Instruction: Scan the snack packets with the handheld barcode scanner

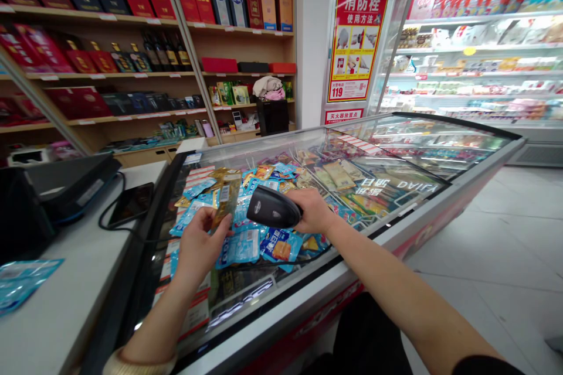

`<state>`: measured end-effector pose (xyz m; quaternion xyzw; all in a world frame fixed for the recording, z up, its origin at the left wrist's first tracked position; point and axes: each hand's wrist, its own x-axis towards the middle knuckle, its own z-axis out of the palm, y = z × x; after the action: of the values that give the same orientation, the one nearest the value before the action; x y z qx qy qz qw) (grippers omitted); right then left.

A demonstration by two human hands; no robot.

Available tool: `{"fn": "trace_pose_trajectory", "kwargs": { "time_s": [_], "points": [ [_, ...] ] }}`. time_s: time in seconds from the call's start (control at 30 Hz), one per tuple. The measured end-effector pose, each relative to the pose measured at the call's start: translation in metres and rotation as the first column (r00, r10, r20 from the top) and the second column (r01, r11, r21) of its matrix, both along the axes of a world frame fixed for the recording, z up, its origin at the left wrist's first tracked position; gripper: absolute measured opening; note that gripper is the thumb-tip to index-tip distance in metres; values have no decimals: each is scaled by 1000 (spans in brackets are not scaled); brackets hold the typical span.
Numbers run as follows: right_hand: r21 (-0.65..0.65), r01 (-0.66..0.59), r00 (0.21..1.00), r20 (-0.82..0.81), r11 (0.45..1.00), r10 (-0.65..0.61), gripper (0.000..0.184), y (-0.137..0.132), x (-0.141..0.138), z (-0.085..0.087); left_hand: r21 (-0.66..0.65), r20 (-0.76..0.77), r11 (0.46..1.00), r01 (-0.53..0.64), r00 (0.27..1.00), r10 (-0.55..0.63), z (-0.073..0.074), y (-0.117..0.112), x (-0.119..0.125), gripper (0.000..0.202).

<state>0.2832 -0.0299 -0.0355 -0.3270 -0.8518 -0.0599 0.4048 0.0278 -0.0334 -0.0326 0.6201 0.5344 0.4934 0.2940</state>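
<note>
Your left hand (203, 241) pinches a gold packet (227, 199) upright between thumb and fingers, and your right hand (313, 210) grips a black scanner (273, 207), its head facing the packet from just beside it; both are above blue packets (240, 247) strewn across the chest freezer (383, 239)

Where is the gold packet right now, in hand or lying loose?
In hand: the left hand grips the gold packet by its near end, between thumb and fingers.
</note>
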Motion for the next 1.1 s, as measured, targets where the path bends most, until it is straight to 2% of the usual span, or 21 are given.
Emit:
{"fn": "trace_pose_trajectory", "kwargs": {
  "time_s": [0.27, 0.37, 0.43, 0.5, 0.57, 0.63, 0.7, 0.77, 0.83, 0.87, 0.93, 1.1],
  "points": [
    [15, -13, 1000, -17, 1000, 13, 30, 0, 0, 0, -7, 29, 1000, -1, 1000, 1, 1, 0, 0, 36],
    [32, -6, 999, -34, 999, 7, 28, 1, 1, -1, -12, 92, 1000, -22, 996, 23, 2, -1, 2, 35],
    [52, -6, 999, -51, 999, 9, 27, 1, 3, -2, -15, 184, 997, -77, 980, 78, 4, -2, 3, 33],
    [69, -13, 997, -71, 998, 18, 26, 1, 4, -3, 5, 357, 981, -193, 917, 178, 11, -3, 1, 32],
    [78, -18, 996, -87, 997, 24, 25, 2, 5, -4, 29, 573, 945, -325, 780, 251, 20, -3, -5, 29],
    [72, -22, 995, -92, 997, 28, 24, 2, 6, -5, 36, 742, 900, -434, 615, 267, 29, -1, -20, 21],
    [62, -36, 994, -105, 997, 42, 25, 2, 6, -6, -15, 828, 859, -512, 475, 298, 35, 3, -42, 17],
    [53, -46, 992, -115, 998, 52, 25, 2, 7, -7, -151, 852, 817, -557, 346, 394, 36, 9, -70, 20],
    [48, -45, 990, -130, 998, 51, 25, 2, 7, -7, -298, 830, 788, -538, 261, 493, 33, 15, -99, 22],
    [43, -44, 990, -134, 998, 49, 24, 2, 7, -7, -349, 812, 782, -517, 249, 527, 30, 17, -112, 22],
    [34, -41, 990, -135, 999, 45, 20, 1, 7, -8, -390, 781, 778, -492, 270, 563, 25, 18, -137, 23],
    [35, -31, 989, -146, 999, 36, 13, 1, 9, -7, -334, 729, 769, -545, 367, 577, 14, 12, -183, 28]
  ]
}}
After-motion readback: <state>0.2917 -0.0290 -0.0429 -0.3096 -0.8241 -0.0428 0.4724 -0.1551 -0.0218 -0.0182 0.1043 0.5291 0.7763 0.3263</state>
